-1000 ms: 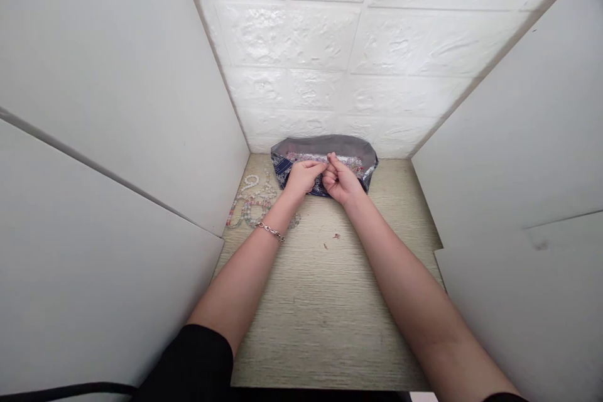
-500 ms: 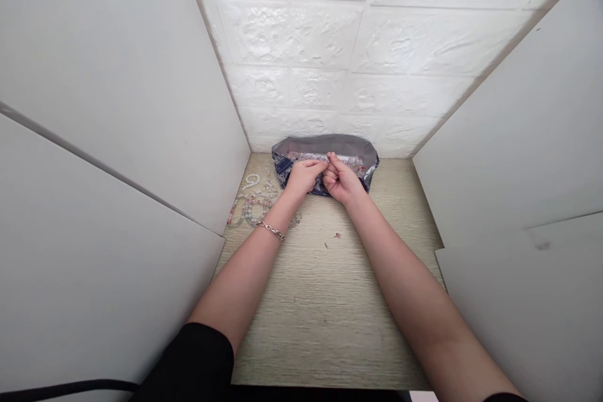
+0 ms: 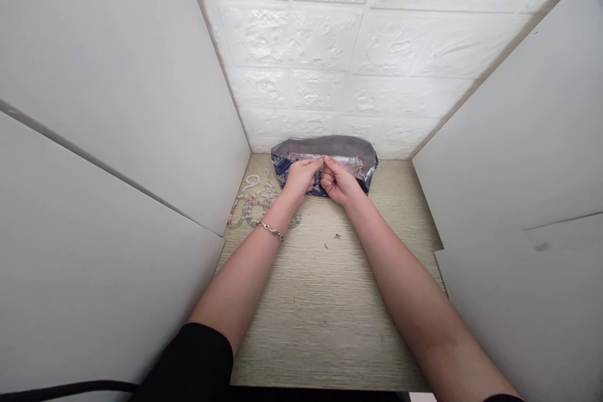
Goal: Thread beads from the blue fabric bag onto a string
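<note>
My left hand is closed in a pinch over the front of a dark blue patterned bag. Facing it, my right hand is pinched as well, and the fingertips of both hands meet. Whatever lies between them is too small to make out. The bag stands wide at the top, with its grey lining showing. Inside it lie many small pink, clear and red beads, partly hidden by my hands. Left of the bag, strings of beads in white, pink and green are spread on the wooden tabletop.
Two tiny reddish-brown bits lie on the tabletop in front of my hands. A white brick-patterned wall rises behind the bag. Pale panels close in the left and right sides. A black cable runs at lower left.
My right fingertips have come down slightly and leftward, against those of my left hand. The left hand, the bag and the bead strings have hardly moved.
</note>
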Motion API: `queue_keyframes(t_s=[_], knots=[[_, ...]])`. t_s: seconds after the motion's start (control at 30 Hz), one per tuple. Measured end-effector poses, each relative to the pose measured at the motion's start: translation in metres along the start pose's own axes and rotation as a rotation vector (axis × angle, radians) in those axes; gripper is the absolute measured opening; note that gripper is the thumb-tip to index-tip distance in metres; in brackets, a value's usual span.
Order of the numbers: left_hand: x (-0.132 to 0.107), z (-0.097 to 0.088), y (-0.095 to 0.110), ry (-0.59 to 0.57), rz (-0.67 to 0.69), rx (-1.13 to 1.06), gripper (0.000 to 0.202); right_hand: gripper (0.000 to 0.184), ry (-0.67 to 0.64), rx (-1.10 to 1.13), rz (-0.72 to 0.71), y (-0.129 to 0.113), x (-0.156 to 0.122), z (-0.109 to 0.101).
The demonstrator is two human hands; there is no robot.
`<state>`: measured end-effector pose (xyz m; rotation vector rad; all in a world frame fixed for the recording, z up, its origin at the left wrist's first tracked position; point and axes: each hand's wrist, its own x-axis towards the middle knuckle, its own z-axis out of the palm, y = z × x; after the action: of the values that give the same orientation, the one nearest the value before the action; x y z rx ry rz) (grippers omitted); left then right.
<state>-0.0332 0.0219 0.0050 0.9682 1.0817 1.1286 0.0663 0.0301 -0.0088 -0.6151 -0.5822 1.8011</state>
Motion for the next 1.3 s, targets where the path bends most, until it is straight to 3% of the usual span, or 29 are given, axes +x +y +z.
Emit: queue_keyframes(t_s=[0.23,0.47,0.83,1.3], knots=[[-0.0014,0.0007,0.0035,0.003,-0.028,-0.046,0.022,0.016,0.015,-0.045,-0.023,0.0011,-0.0002,0.0011],[0.0017,-0.0013,-0.0022,-0.022,0.012,-0.003,0.018,0.011,0.052,0.047,-0.004,-0.0021,-0.0002,0.0011],[0.0018,-0.0006,-0.0021,0.0,0.019,0.005,0.016,0.028,0.052,0.055,-0.005,-0.0024,-0.0008,0.0025],[0.0006,0.0001,-0.0012,0.0,0.02,-0.012,0.019,0.027,0.052,0.017,-0.012,-0.0012,-0.0008,0.0029]])
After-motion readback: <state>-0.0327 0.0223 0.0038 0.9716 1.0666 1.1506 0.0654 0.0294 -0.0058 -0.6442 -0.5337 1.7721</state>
